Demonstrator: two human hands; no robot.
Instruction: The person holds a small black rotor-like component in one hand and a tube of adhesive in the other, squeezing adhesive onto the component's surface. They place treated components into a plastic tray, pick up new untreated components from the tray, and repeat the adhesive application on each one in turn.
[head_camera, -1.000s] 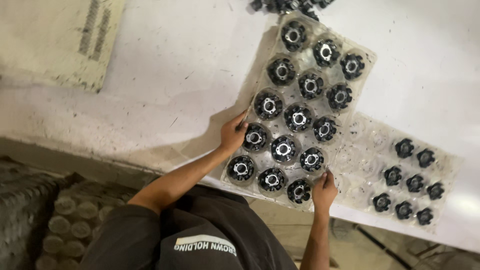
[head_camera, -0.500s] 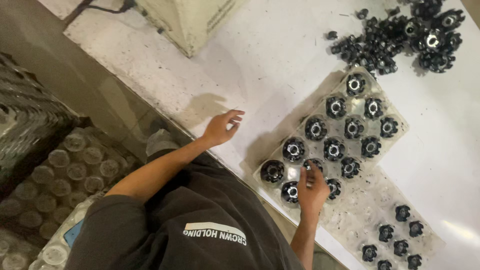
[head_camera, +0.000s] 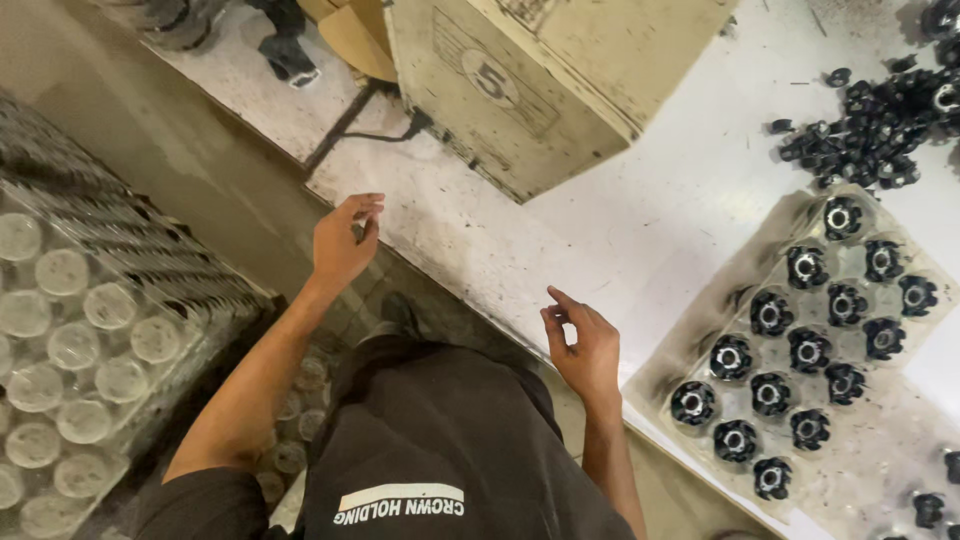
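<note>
White worktable (head_camera: 640, 220) fills the right of frame, floor at left. Big worn box (head_camera: 540, 80) top centre. Stack of empty clear trays (head_camera: 80, 340) lower left. Filled tray (head_camera: 800, 340) of black parts sits right, loose parts pile (head_camera: 880, 110) top right. I've let go of the tray: left hand (head_camera: 342, 245) and right hand (head_camera: 582, 345) both empty, fingers loosely curled, swinging left.

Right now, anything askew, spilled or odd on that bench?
Mostly tidy. The clear tray holds black round parts seated in neat rows, but it lies at a slant, one corner at the table edge. A loose pile of parts sprawls at top right. Left hand and right hand hang empty, touching nothing.
</note>
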